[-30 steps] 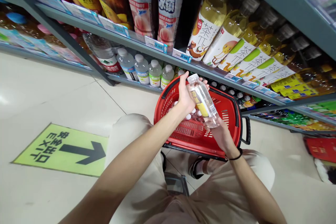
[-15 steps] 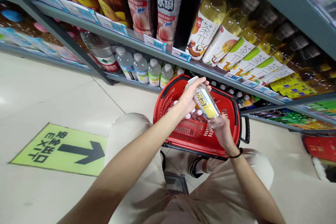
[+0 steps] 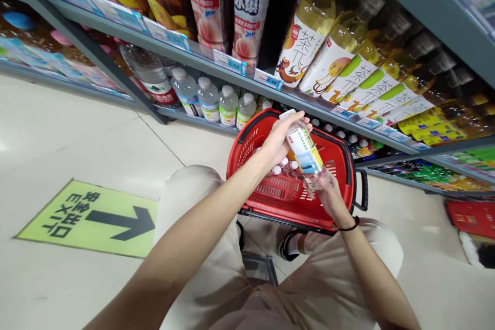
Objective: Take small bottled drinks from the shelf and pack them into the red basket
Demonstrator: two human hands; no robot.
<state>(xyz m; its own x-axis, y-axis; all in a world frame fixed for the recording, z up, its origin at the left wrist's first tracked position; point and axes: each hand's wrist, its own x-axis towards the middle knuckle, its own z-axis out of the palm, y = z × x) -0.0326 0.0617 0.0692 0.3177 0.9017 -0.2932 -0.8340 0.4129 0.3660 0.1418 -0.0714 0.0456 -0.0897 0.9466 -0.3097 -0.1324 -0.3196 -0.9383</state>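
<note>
I hold a small clear soda bottle with a white cap and a white, yellow and blue label, tilted above a red shopping basket. My left hand grips its upper part near the cap. My right hand, with a black band at the wrist, supports its bottom end. Several white-capped bottles lie inside the basket under my hands.
Grey shelves run along the back, with tall tea bottles above and small water bottles on the lowest shelf. A green exit arrow sticker lies on the tiled floor at left. My knees are below the basket.
The bottle has been turned in my hands: the yellow "SODA" side of the label has rotated away and a white and blue side now faces me. Both hands stay on it.
</note>
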